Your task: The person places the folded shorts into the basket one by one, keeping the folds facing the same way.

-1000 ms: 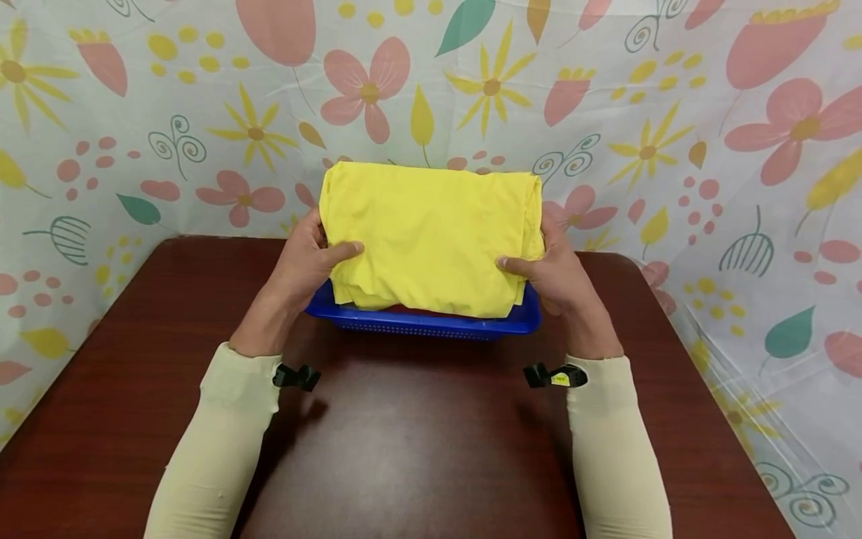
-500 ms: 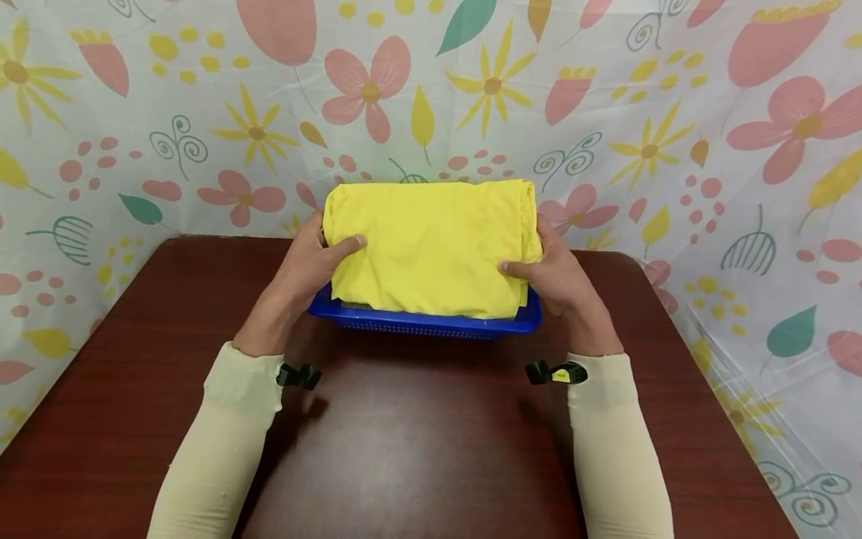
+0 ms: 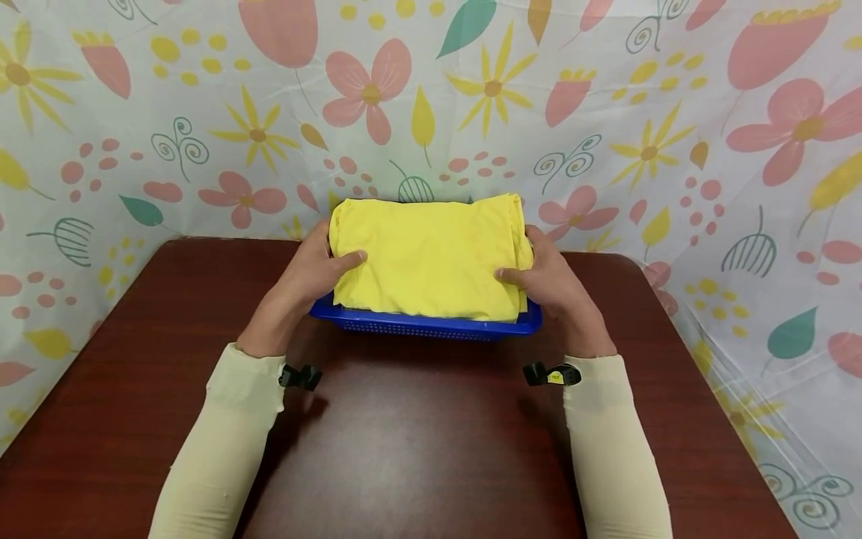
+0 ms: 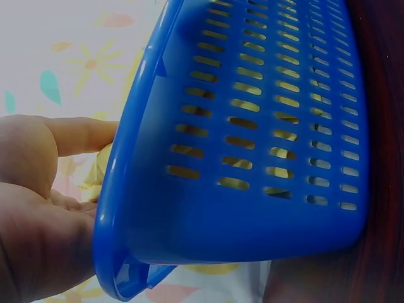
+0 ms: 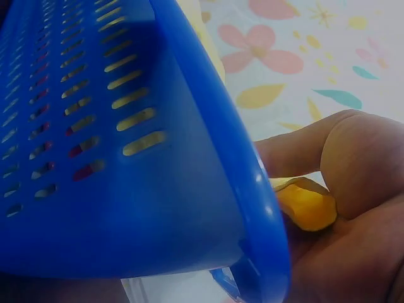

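A folded yellow cloth [image 3: 431,258] lies over the blue plastic basket [image 3: 431,326], its near edge just inside the front rim. My left hand [image 3: 306,273] grips the cloth's left end, thumb on top and fingers underneath. At the right end my right hand [image 3: 555,283] holds it the same way, and a yellow fold [image 5: 309,205] shows in that palm in the right wrist view. Both wrist views look at the basket's slotted side, with yellow fabric behind the slots. Some red also shows through in the right wrist view; what it belongs to is hidden.
The basket stands near the back of a dark brown wooden table [image 3: 404,434]. Behind the table hangs a white curtain [image 3: 431,90] printed with flowers and leaves. Small black wrist cameras sit at both cuffs.
Both hands have lowered the yellow cloth towards the basket; its far edge has dropped and tilted nearer. A strip of red beneath its near edge is now covered. The basket stays in place.
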Demonstrator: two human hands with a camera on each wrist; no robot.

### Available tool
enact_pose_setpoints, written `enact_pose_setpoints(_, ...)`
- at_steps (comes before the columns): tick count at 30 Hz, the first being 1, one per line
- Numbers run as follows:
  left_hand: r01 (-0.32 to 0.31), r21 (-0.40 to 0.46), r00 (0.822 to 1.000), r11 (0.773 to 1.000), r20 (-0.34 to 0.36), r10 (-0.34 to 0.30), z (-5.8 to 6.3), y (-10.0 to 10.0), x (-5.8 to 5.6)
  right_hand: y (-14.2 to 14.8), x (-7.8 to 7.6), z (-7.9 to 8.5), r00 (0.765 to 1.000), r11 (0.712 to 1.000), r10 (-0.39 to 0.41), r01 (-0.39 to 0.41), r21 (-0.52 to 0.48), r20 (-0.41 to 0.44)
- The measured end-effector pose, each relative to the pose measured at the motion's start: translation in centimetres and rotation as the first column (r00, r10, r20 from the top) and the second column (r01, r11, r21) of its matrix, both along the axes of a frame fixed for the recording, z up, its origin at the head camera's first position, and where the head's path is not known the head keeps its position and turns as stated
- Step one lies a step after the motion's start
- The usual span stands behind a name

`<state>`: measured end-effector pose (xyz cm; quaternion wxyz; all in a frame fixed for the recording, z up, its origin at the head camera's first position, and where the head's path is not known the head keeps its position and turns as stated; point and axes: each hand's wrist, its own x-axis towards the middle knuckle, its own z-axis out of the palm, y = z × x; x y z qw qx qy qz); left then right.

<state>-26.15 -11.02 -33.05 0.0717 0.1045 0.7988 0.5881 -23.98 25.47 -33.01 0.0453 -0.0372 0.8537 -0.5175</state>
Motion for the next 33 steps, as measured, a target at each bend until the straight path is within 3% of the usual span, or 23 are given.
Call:
enact_pose_setpoints(9, -0.069, -0.017, 0.994, 0.997, 0.082, 0.070, 0.14, -0.50, 0.14, -0.65, 0.12, -0.05, 1.000, 0.999, -0.021, 0.021, 0.027, 0.013)
enact_pose_setpoints(19, -0.104, -0.048, 0.989, 0.993, 0.098, 0.109, -0.02, -0.59, -0.11, -0.66, 0.29, 0.02, 0.999, 0.996, -0.019, 0.016, 0.089, 0.037)
enact_pose_setpoints(33, -0.149, -0.111, 0.985, 0.983, 0.069, 0.157, -0.24, -0.19, -0.21, -0.86, 0.49, 0.41, 1.000, 0.940, 0.000, -0.004, 0.341, 0.011)
